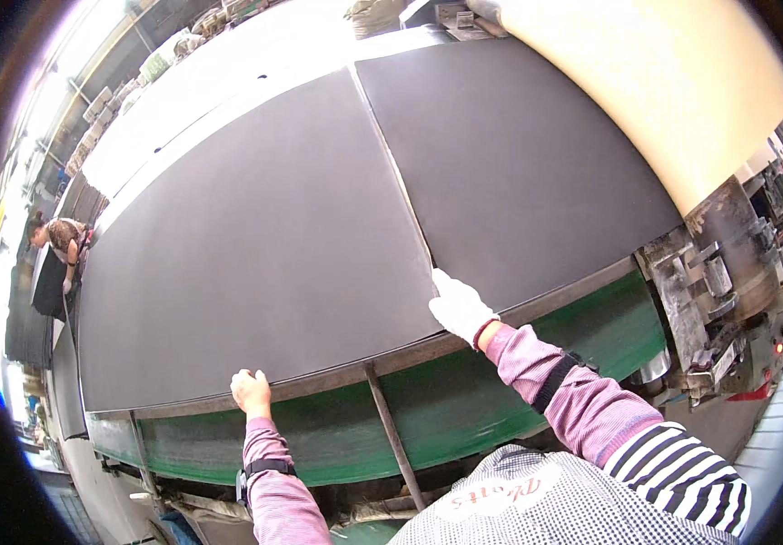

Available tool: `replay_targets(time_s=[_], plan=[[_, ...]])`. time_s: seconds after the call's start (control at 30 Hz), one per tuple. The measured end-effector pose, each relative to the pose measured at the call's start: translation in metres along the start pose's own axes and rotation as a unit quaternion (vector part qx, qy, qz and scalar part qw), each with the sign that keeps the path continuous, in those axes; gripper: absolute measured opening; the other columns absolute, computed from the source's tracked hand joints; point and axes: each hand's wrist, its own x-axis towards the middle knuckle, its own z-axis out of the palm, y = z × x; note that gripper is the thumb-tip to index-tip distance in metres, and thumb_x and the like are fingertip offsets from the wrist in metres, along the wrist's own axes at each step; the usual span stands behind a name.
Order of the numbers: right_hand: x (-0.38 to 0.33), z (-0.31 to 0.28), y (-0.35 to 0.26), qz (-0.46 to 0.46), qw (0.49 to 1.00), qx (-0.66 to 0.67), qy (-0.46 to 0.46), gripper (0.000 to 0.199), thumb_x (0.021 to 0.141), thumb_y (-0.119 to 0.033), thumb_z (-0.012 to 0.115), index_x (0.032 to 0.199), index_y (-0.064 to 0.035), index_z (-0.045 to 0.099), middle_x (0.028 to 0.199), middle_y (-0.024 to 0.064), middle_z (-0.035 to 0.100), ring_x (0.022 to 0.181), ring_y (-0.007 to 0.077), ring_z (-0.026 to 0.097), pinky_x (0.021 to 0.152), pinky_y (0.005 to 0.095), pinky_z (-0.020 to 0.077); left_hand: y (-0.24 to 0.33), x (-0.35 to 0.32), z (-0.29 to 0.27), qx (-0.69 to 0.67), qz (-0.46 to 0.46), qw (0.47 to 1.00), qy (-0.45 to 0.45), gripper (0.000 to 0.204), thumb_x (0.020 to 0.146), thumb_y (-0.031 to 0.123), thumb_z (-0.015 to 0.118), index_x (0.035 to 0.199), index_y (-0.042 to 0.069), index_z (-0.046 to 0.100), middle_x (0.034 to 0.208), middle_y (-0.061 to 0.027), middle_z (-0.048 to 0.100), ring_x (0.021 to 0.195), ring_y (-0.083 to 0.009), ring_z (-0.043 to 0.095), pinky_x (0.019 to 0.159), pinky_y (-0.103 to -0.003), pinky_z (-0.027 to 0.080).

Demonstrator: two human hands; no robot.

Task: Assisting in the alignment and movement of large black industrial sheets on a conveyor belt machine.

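Two large dark grey sheets lie side by side on a green conveyor table [464, 409]. The left sheet [246, 245] and the right sheet [510, 163] meet at a seam running away from me. My right hand [458, 307], in a white glove, rests flat on the near corner where the seam reaches the table's front edge. My bare left hand [251, 391] grips the front edge of the left sheet, fingers curled over it.
A big cream roller [673, 91] with a metal bracket and machine parts [728, 291] stands at the right. Another person [63, 241] leans over dark sheets at the far left. A metal strut [393, 436] runs under the table front.
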Motion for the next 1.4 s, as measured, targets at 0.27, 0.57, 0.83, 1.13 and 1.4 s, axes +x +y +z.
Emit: replay_targets(time_s=[0.27,0.57,0.83,1.13,1.4], plan=[[-0.013,-0.054,0.048,0.091,0.991,-0.088,0.039,0.047,0.082,-0.019,0.05,0.127,-0.0085,0.045,0.108,0.0196,0.058,0.101,0.0381,0.056,0.086,0.0478,0.0457,0.037,0.006,-0.011,-0.11,0.096,0.982,-0.118,0.028,0.073,0.027,0.07,0.083,0.002,0.063,0.086,-0.0144,0.06,0.084,-0.0291,0.059,0.078,-0.04,0.048],[-0.03,-0.11,0.078,0.116,0.948,-0.292,0.044,0.024,0.082,-0.021,0.055,0.099,-0.0052,0.062,0.106,0.02,0.058,0.095,0.0366,0.061,0.07,0.0451,0.0541,0.18,-0.049,-0.04,-0.271,0.217,0.904,-0.248,0.033,0.08,0.031,0.067,0.095,0.002,0.069,0.093,-0.0143,0.064,0.087,-0.0262,0.063,0.08,-0.036,0.05],[-0.04,-0.199,0.138,0.231,0.945,-0.23,0.03,0.04,0.076,-0.023,0.065,0.113,-0.0092,0.058,0.119,0.0175,0.053,0.114,0.0366,0.052,0.088,0.0469,0.0491,0.097,-0.015,-0.028,-0.072,0.173,0.978,-0.089,0.027,0.081,0.029,0.066,0.081,0.002,0.067,0.086,-0.0138,0.063,0.087,-0.0302,0.059,0.079,-0.041,0.047],[-0.031,-0.288,0.258,0.273,0.938,-0.207,0.053,0.046,0.075,-0.025,0.066,0.118,-0.0122,0.057,0.118,0.017,0.057,0.112,0.0358,0.054,0.092,0.0472,0.047,0.184,-0.064,-0.023,-0.143,0.313,0.933,-0.103,0.03,0.082,0.029,0.065,0.075,0.0,0.069,0.078,-0.0151,0.063,0.08,-0.0301,0.061,0.075,-0.039,0.048],[-0.067,-0.224,0.193,-0.081,0.929,-0.213,0.293,0.028,0.086,-0.015,0.049,0.111,-0.0091,0.058,0.111,0.0128,0.059,0.098,0.0277,0.06,0.085,0.0359,0.0502,0.33,-0.114,-0.056,-0.122,0.363,0.9,-0.207,0.038,0.083,0.037,0.064,0.09,0.0,0.07,0.091,-0.0148,0.065,0.093,-0.0306,0.059,0.083,-0.038,0.046]])
